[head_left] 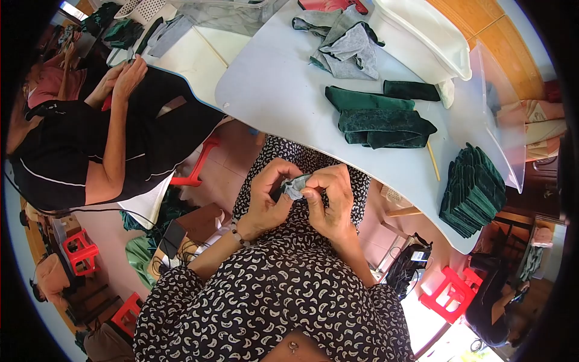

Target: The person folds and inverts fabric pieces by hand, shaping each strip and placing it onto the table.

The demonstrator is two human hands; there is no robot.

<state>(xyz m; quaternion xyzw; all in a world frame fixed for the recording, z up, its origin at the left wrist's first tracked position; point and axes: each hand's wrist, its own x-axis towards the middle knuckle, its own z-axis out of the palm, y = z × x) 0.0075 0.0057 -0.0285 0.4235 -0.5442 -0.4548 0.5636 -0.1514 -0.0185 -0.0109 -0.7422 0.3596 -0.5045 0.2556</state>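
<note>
Patterned dress (265,295) fills the lower centre; at mid-frame the left hand (266,196) and right hand (330,202) both pinch a small grey cloth piece (295,187), judged light, pliable, best held by its edges.

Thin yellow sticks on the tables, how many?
2 visible: one stick beside the grey cloth at upper left, the other stick at the folded green cloth's edge. Cloth may hide more.

Wearer's two hands (263,199) (330,202), one held cloth (295,187), one neat green stack (472,192), two thin sticks (211,46) (433,161)
</note>
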